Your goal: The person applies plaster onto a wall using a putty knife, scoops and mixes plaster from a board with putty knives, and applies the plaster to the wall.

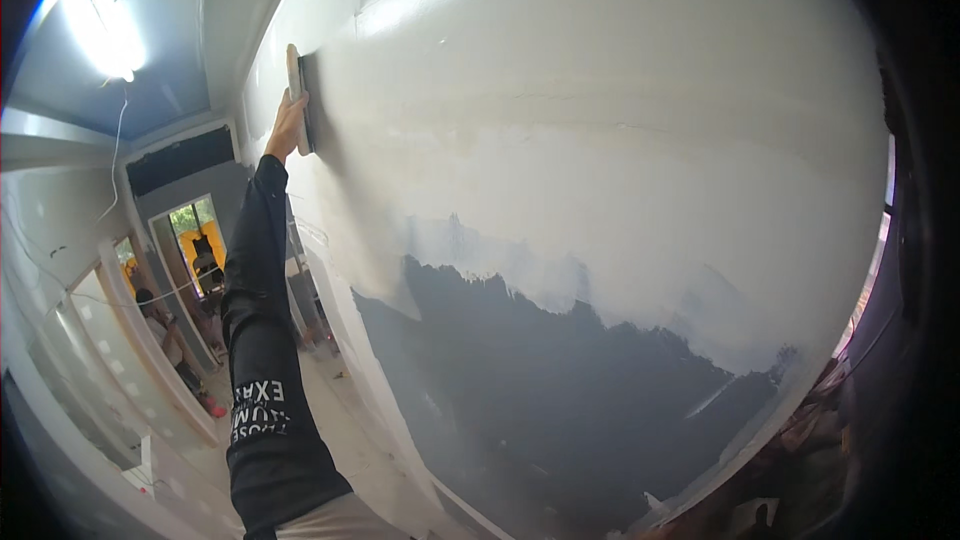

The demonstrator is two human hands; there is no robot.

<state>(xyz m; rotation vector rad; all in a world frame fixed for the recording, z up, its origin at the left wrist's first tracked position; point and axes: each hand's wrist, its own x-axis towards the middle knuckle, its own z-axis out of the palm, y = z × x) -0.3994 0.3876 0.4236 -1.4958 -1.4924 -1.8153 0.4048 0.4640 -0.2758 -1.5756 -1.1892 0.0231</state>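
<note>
High on the left part of a wall (560, 180), my left hand (288, 126) is closed around a long flat wall tool (294, 75). The tool has a pale, bar-like back and a dark edge along the wall side. It stands nearly upright against the pale surface; whether it is a wide blade or a sanding block, I cannot tell. My left arm is stretched up in a black sleeve (262, 320) with white lettering. Smooth white covers the upper wall and fades raggedly into a dark grey area (560, 390) below. My right hand is out of the picture.
A bright tube lamp (100, 15) hangs at the upper left, its cable (122, 140) trailing down. Further back are a doorway (190, 260), a person (165, 335) and a pale floor (345, 420). Dark clutter (790, 470) lies beyond the wall's lower right edge.
</note>
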